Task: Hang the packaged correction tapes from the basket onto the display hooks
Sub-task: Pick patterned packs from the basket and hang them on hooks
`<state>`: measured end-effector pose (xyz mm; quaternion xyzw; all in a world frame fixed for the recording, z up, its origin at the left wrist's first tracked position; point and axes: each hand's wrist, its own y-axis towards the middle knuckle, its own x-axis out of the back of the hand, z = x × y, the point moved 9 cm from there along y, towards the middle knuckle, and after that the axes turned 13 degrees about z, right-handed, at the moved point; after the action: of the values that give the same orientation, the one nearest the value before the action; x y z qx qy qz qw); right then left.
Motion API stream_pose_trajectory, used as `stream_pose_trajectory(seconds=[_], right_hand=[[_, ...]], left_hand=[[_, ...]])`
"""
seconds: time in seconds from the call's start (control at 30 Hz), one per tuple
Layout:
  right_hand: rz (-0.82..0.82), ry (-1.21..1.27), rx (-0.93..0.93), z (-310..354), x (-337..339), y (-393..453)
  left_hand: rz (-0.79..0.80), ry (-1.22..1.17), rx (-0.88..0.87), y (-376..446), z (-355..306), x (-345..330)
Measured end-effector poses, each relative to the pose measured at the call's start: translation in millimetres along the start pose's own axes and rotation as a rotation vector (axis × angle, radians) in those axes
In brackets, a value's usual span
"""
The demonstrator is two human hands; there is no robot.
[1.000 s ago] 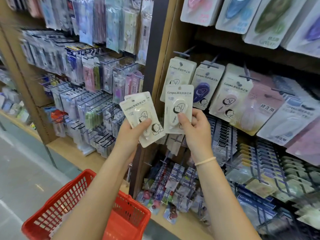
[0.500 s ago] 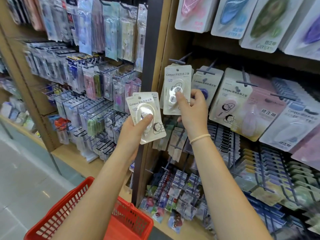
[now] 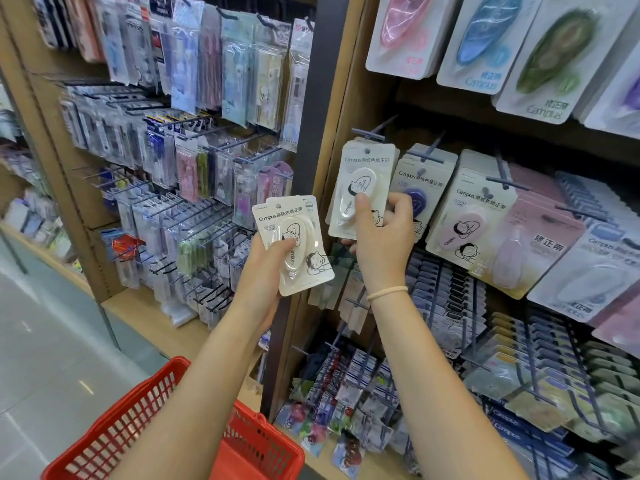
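Head view: worn on head, facing forward and down, close to display hooks; basket at bottom.

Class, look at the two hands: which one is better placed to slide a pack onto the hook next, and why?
Right. The right hand pinches one pack raised at the hook, its hole just below the tip. The left hand holds a stack lower, away from any hook.
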<state>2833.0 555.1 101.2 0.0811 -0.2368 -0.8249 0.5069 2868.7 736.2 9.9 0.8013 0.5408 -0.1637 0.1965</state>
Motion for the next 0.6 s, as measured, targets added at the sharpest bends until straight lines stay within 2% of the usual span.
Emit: stream_pose_trajectory(seconds=[0.2, 0.33, 0.6], right_hand=[[0.018, 0.045, -0.001, -1.3, -1.9, 5.8], [0.036, -0.149, 0.180, 6.5, -7.4, 8.8], [0.047, -0.190, 0.020, -30.2, -3.8, 33.9]], left_hand=[[0.003, 0.030, 0.006, 1.1, 2.3, 3.1], [0.014, 0.095, -0.014, 2.2, 1.9, 4.0], [0.075, 0.109, -0.052, 0.9, 3.5, -1.0]])
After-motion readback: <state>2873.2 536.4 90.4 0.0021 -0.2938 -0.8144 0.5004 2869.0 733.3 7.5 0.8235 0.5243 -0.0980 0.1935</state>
